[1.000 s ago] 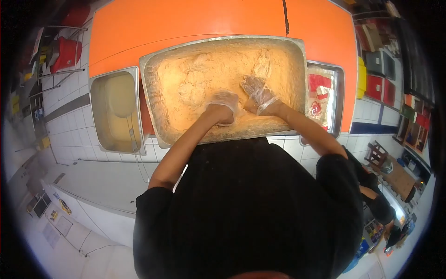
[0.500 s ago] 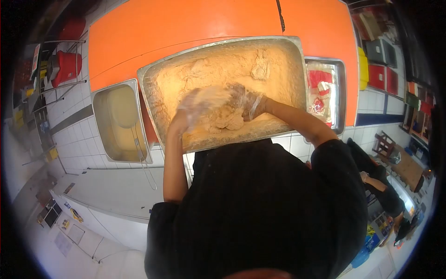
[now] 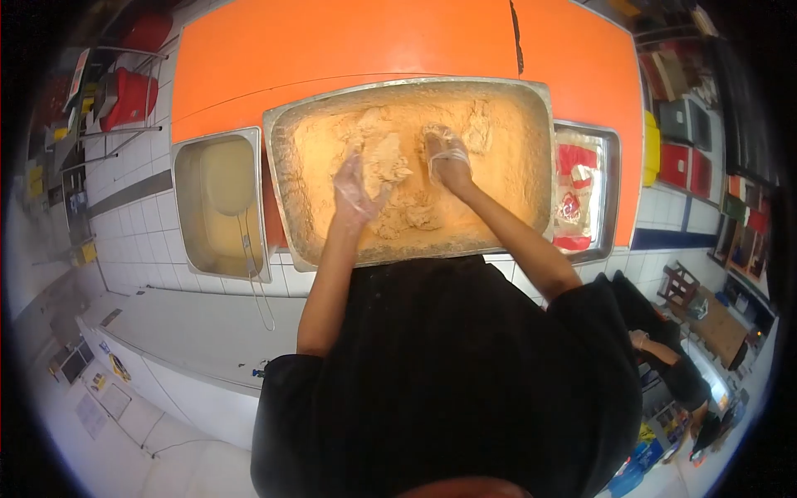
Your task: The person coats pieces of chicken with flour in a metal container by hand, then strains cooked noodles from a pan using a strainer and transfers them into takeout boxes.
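A large metal pan point(image 3: 286, 241) holds pale orange flour point(image 3: 506, 166) with lumpy coated pieces point(image 3: 386, 158) in it. My left hand point(image 3: 359, 191), in a clear plastic glove, is open at the left side of these pieces, thumb apart from the fingers. My right hand point(image 3: 448, 162), also gloved, reaches into the middle of the pan. Its flour-covered fingers are stretched out and rest in the flour, apart from my left hand. Another coated lump point(image 3: 477, 124) lies toward the back right, and more coated lumps point(image 3: 415, 216) lie near the front wall.
Left of the pan, a smaller metal tub point(image 3: 187, 232) holds a round strainer point(image 3: 228, 178) and pale liquid. On the right, a metal tray point(image 3: 614, 183) contains a red-and-tan packet point(image 3: 577, 191). An orange tabletop point(image 3: 374, 41) supports the pan. Another person point(image 3: 664, 353) is at lower right.
My hands have moved apart: the left is lower and more open, the right farther back in the pan. Coated pieces that were under my blurred hands now show between them. The view has shifted slightly.
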Tool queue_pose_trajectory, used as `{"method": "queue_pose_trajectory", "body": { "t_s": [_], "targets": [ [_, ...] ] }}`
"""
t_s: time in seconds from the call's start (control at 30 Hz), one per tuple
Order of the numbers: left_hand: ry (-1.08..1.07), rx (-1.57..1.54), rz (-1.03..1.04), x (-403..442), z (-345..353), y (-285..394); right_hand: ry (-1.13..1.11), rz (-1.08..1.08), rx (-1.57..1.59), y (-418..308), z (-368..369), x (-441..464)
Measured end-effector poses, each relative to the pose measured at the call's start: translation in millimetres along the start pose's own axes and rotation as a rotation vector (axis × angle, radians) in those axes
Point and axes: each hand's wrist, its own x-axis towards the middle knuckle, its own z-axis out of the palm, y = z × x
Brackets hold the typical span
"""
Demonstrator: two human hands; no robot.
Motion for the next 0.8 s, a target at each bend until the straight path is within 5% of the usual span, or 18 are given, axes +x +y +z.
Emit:
{"method": "queue_pose_trajectory", "body": {
  "t_s": [0.03, 0.1, 0.17, 0.27, 0.33, 0.4, 0.47, 0.53, 0.57, 0.8],
  "targets": [
    [-0.050, 0.398, 0.264, 0.4, 2.1, -12.9, 0.062, 0.031, 0.066, -9.2, 4.3, -4.1],
    [-0.061, 0.353, 0.248, 4.9, 7.7, -46.6, 0.095, -0.168, -0.149, -28.5, 16.3, -14.9],
    [0.016, -0.528, -0.314, 10.9, 10.2, -78.3, 0.239, -0.312, -0.376, -49.8, 32.8, -27.9],
    [-0.094, -0.536, -0.280, -7.7, 29.8, -29.7, 0.047, -0.197, -0.415, -26.2, 46.4, -25.5],
    [-0.026, -0.441, -0.217, -9.3, 33.4, -27.8, 0.138, 0.184, 0.203, -94.2, -2.2, -26.8],
    [0.030, -0.381, -0.145, -3.6, 42.3, -20.7, -0.043, 0.357, 0.418, -81.7, -23.5, -15.0],
    [0.088, -0.361, -0.076, 1.5, 51.6, -12.1, -0.106, 0.395, 0.535, -76.1, -32.9, -12.6],
    [-0.058, -0.520, -0.294, 11.1, 34.2, -8.8, -0.035, 0.306, 0.559, -77.4, -33.6, -19.7],
    [-0.138, -0.597, -0.407, 16.0, 26.4, -11.0, -0.052, 0.241, 0.358, -76.7, -33.9, -19.7],
    [-0.029, -0.382, -0.281, 10.7, -12.2, -30.0, -0.019, -0.225, -0.461, -21.4, -31.0, 3.4]
  ]
}}
